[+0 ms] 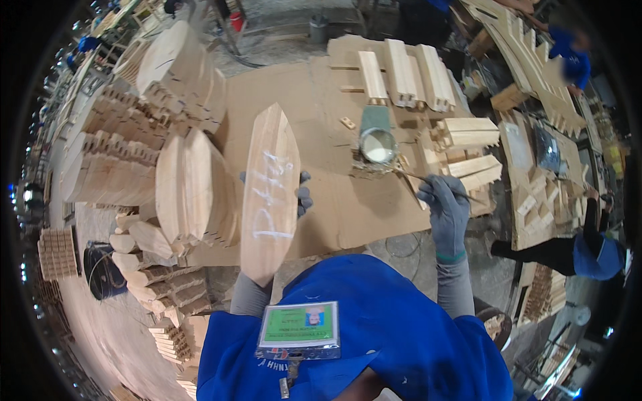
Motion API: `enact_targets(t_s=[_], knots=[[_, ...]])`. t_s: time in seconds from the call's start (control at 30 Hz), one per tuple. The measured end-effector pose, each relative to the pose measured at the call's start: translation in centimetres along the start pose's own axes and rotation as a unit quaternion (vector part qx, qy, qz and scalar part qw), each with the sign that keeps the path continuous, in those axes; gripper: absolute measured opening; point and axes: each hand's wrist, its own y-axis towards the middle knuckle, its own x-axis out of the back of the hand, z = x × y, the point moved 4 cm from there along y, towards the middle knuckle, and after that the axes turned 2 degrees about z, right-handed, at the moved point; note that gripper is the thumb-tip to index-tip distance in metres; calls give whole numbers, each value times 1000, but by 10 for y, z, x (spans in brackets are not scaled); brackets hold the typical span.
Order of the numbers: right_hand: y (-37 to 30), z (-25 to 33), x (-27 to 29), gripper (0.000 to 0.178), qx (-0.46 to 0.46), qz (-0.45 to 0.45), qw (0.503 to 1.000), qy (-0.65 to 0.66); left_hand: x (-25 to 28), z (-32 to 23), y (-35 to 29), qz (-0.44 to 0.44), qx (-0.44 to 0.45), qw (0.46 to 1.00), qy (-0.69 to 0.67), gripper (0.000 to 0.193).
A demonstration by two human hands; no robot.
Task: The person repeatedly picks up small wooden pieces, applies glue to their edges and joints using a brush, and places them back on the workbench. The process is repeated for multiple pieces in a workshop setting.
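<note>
Wooden board [273,190]: held up in the left fingers, lying across them with the broad face upward and white handwritten marks on it.
Board's direction: pointed tip aimed away from the wearer, well beyond the left fingers; long axis running nearly straight out from the body, near end just above the left forearm.
Left fingers [305,202]: gloved in grey, mostly hidden beneath the board, curled around its right edge, gripping it.
Right fingers [431,190]: gloved in grey, pinching a thin stick [411,175]; slanted, one end toward the can, the other past the knuckles.
Can [362,147]: left of the right fingers and farther out, with pale liquid inside.
Cardboard [321,224]: spread over the worktop, below both sets of fingers.
Wood blocks [401,75]: laid beyond the right fingers, near the far edge.
Shaped boards [184,187]: stacked left of the left fingers.
</note>
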Motion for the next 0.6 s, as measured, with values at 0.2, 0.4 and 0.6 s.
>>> enact_targets(t_s=[0.2, 0.4, 0.6], knots=[[43, -8, 14, 7, 22, 10, 999, -48, -32, -3, 1, -13, -63, 997, 42, 83], [80, -46, 22, 9, 80, 79, 975, -192, -19, -18, -24, -87, 44, 967, 236, 82], [80, -62, 6, 9, 136, 112, 898, -402, -7, -15, -38, -179, 79, 880, 433, 82]])
